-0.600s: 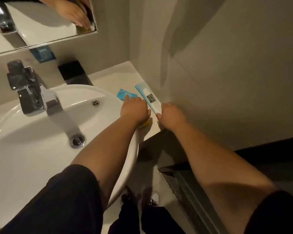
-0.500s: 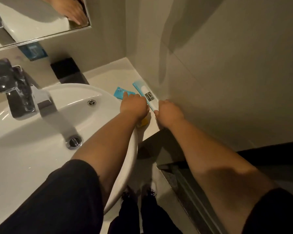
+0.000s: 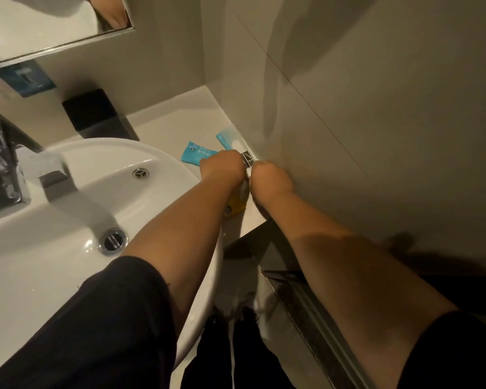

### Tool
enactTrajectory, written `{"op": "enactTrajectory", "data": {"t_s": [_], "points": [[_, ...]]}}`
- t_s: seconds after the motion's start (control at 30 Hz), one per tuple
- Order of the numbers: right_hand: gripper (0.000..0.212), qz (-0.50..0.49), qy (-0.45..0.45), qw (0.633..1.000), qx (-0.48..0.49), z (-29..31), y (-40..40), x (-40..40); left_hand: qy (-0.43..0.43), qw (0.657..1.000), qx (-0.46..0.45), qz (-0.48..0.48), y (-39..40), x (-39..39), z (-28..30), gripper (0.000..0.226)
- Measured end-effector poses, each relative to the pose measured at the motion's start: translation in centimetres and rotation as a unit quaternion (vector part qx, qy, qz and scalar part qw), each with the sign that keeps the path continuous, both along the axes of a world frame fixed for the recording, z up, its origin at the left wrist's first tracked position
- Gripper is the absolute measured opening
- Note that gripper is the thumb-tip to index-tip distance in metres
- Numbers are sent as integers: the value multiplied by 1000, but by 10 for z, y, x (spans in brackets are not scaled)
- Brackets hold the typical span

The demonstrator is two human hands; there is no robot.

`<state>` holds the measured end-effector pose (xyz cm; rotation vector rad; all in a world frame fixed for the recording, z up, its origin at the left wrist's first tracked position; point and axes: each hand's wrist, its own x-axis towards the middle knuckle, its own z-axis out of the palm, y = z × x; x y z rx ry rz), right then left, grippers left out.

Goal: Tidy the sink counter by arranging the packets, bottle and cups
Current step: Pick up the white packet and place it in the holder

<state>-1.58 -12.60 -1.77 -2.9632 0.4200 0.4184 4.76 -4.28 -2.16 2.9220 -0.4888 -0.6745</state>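
Both hands have closed in on each other since the earlier frames: the gap between them is gone, and the left hand now covers more of the long packet. Camera view has shifted too; less of the mirror shows.

Head view:
- Left hand (image 3: pixel 222 169) knuckles up, fingers curled down onto the desk (image 3: pixel 169 127) at the sink's right. It lies over the near end of the teal packet (image 3: pixel 194 154) and against the long pale-blue packet (image 3: pixel 230 138). Fingertips hidden, so can't tell whether it actually grips anything.
- Right hand (image 3: pixel 270 182) balled into a loose fist right beside the left hand, touching or nearly so, close to the right wall (image 3: pixel 376 108). It sits at the near end of the long pale-blue packet; grip hidden, can't tell.
- Long packet lies along the base of the wall, far end free, a dark square label showing just beyond the hands.
- Yellow packet (image 3: pixel 235 205) pokes out below the left wrist, at the near edge of the desk.
- White basin (image 3: pixel 68 262) fills the left; chrome tap (image 3: pixel 17 175) far left, drain (image 3: pixel 113 240) in the middle.
- Black box (image 3: pixel 96 112) at the far wall, mirror (image 3: pixel 54 21) above it.
- No bottle or cups in shot.
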Motion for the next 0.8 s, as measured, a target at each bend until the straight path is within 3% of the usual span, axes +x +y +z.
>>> {"op": "enactTrajectory", "data": {"t_s": [0.2, 0.53, 0.8], "points": [[23, -25, 4, 999, 33, -4, 1, 7, 87, 983, -103, 125, -4, 5, -8, 28], [22, -133, -33, 980, 144, -13, -1, 21, 106, 956, -167, 217, 1, 20, -18, 21], [19, -212, -1, 922, 324, 18, -5, 26, 86, 931, -265, 235, 14, 22, 10, 19]]}}
